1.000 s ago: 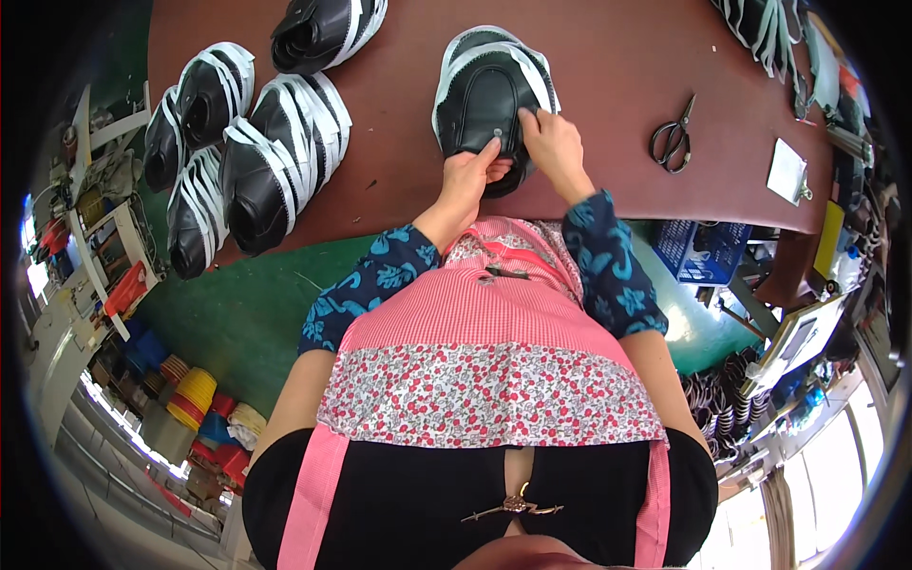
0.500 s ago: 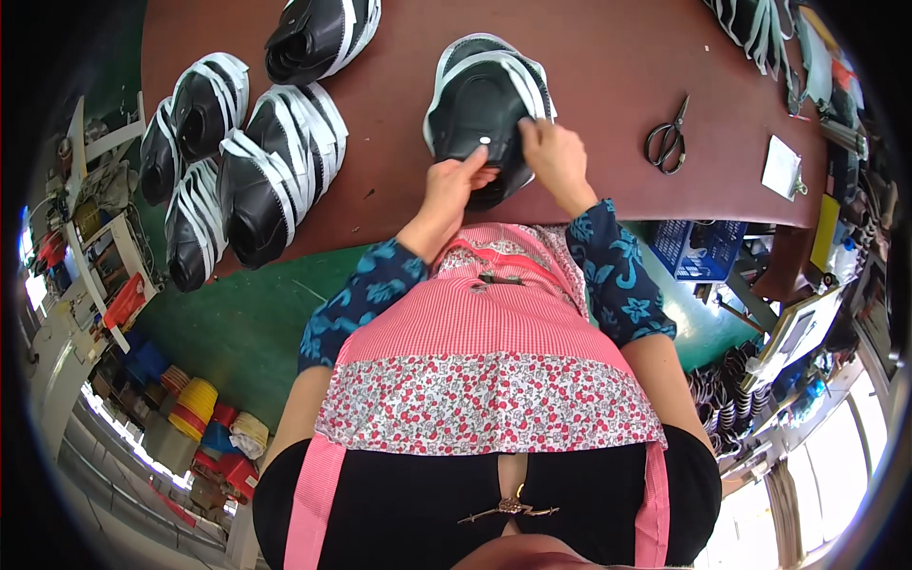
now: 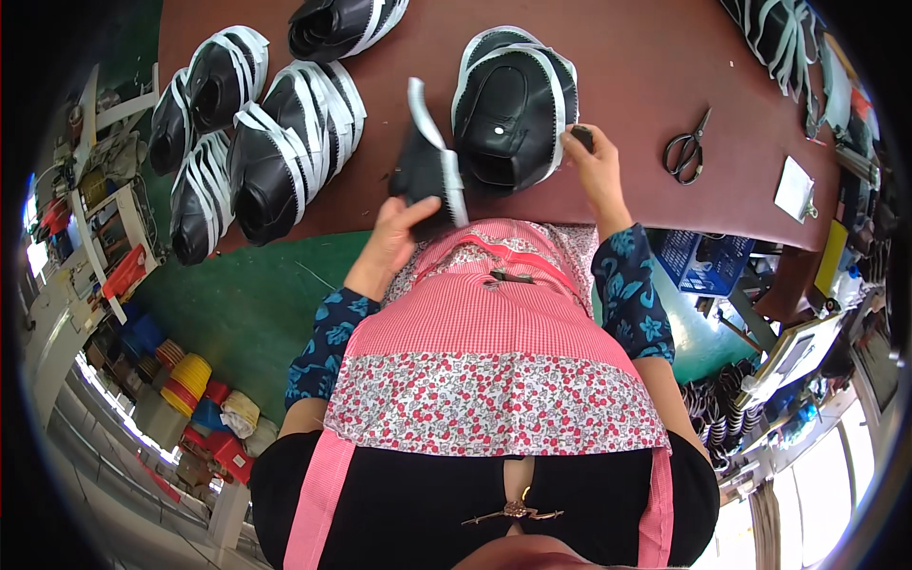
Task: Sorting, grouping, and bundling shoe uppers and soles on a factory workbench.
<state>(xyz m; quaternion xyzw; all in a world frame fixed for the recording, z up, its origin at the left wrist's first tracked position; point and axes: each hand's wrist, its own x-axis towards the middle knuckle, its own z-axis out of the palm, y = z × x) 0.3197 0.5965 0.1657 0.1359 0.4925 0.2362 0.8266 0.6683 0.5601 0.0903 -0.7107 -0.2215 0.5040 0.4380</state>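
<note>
A black shoe upper with a white edge strip hangs in my left hand, its fingers closed on the lower part; motion blurs it slightly. Right of it, a small stack of black shoe uppers with white borders lies on the brown table, a white dot on the top one. My right hand is at the right edge of that stack, fingers pinched, with a small dark object between them whose kind I cannot make out.
Bundles of black-and-white uppers stand at the table's left. Black-handled scissors and a clipped white paper lie to the right on the brown table. Below its front edge is a blue crate.
My left hand has taken one upper off the stack and moved it left. My right hand has drawn back to the stack's right edge. The whole view has shifted slightly.
</note>
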